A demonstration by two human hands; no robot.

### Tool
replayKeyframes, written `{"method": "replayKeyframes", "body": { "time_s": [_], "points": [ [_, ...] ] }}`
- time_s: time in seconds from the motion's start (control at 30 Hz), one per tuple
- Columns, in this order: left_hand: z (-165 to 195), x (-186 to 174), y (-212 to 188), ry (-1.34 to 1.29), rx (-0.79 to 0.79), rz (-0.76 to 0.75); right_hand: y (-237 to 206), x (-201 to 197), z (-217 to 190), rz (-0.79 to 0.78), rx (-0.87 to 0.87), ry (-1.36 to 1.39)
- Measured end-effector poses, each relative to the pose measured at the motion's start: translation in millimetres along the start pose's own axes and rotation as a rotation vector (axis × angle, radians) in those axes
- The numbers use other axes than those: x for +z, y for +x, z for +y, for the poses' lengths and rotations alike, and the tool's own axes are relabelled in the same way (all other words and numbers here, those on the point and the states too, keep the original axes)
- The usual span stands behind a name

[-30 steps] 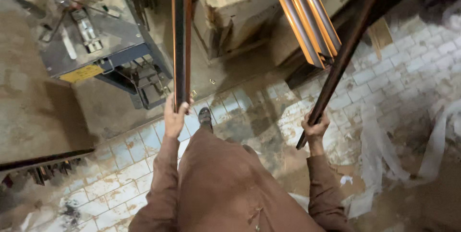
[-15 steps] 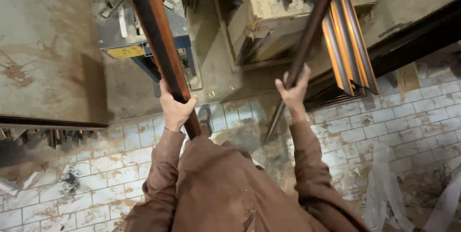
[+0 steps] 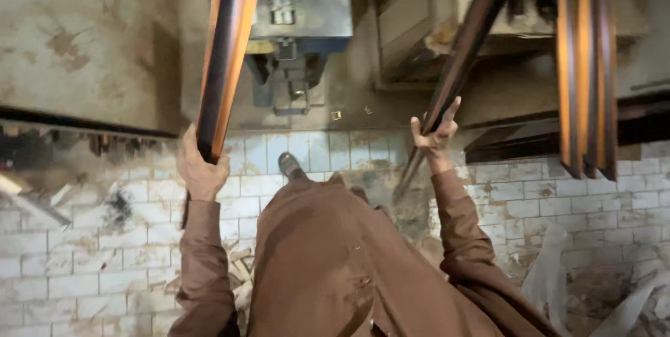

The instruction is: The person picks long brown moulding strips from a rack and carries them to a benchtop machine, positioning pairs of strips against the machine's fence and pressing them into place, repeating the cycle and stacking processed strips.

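Observation:
My left hand [image 3: 199,168] grips a long brown wooden moulding strip [image 3: 227,51] that stands nearly upright and runs up out of the top of the view. My right hand [image 3: 436,131] holds a second, darker strip [image 3: 469,51] that leans to the right, fingers partly spread around it. Its lower end rests on the tiled floor near my foot [image 3: 289,164]. I wear a brown long-sleeved garment.
A blue-grey machine [image 3: 300,23] stands ahead on the concrete. A bundle of similar brown strips [image 3: 585,65] leans at the right. A large board [image 3: 77,37] lies at the left. White tiled floor [image 3: 91,239] is littered with scraps and pale plastic sheeting [image 3: 600,288].
Both hands have stayed on their strips while the view swung; the left strip now stands more upright and the right hand has slid higher with its fingers looser.

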State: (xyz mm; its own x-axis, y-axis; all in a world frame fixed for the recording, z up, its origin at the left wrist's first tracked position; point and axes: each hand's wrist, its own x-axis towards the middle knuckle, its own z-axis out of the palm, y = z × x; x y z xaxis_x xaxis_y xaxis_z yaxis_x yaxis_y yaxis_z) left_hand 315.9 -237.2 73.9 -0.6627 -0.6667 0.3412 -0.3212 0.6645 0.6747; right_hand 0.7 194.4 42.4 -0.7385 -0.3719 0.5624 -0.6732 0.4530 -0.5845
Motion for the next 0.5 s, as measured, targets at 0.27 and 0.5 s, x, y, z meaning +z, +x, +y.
{"method": "replayKeyframes", "body": {
  "time_s": [0.27,0.5],
  "points": [
    [-101,-29,45,0.276,-0.025,-0.357,12,61,1,-0.483,0.039,-0.178],
    [-176,5,119,0.337,0.030,-0.423,41,86,17,-0.723,0.153,-0.439]
  ]
}}
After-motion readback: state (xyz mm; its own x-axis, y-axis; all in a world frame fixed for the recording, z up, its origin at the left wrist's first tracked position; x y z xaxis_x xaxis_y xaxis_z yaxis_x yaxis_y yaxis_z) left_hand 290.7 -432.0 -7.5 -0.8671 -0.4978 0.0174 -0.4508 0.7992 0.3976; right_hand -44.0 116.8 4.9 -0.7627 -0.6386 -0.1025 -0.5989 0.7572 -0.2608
